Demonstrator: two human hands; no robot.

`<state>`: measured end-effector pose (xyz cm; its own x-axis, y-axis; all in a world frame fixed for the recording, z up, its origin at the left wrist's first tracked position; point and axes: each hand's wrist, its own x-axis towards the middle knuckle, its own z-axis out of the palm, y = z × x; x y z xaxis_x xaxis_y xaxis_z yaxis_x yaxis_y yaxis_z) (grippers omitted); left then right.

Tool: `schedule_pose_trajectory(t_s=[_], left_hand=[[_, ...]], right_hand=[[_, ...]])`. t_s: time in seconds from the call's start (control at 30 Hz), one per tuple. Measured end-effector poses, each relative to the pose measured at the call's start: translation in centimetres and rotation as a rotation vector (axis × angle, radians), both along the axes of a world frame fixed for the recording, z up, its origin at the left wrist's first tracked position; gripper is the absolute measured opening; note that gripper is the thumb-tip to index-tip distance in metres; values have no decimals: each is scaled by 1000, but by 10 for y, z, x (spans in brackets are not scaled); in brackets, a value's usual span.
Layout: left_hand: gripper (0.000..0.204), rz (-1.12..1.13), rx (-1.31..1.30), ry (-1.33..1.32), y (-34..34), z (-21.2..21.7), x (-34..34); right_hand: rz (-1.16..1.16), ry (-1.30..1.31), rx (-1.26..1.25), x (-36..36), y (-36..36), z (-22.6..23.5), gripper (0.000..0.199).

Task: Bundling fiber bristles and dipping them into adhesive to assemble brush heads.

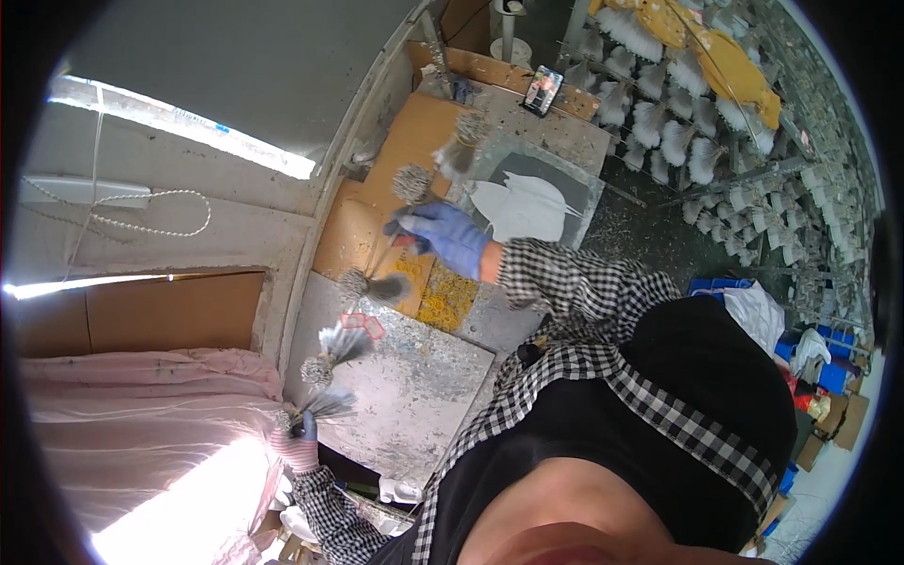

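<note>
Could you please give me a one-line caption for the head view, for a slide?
Gloved hands at a spattered workbench: right hand grips a red-handled tool, left hand holds a feather tuft.

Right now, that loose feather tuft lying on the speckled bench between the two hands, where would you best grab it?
Probably by the round, stubby base of the feather tuft, not the splayed grey plume. It lies flat on the speckled bench, base toward the lower hand, plume fanning away, so come from the base end, pinching its sides. The left hand grips its own tuft low down.
</note>
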<state>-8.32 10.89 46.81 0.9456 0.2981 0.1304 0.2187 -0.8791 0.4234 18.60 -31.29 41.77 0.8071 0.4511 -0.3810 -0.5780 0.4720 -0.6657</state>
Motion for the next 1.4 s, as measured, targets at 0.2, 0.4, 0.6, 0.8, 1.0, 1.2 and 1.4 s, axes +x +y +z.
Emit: schedule_pose_trajectory(t_s=[0.2, 0.4, 0.6, 0.8, 1.0, 1.2, 1.4], left_hand=[[20, -339, -7, -53, -74, 0, 38], [26, -632, 12, -2, -173, 7, 106], [28, -932, 12, 59, -298, 18, 170], [18, -1217, -97, 179, -461, 18, 207], [19, -1379, -76, 280, -651, 1, 199], [12, -1875, -74, 9, -828, -22, 157], [24, -1856, -421, 291, -995, -25, 84]], right_hand=[[-222, 66, -94, -73, -105, -18, 27], [-599, 82, -109, -154, -218, -10, 23], [-877, -42, -271, -237, -325, 15, 32], [-1240, -92, -286, -336, -429, 40, 35], [-1483, -42, -555, -459, -528, 44, 36], [-1790, -43, -370, -563, -617, 37, 34], [-2034, -98, -362, -655, -700, 43, 33]])
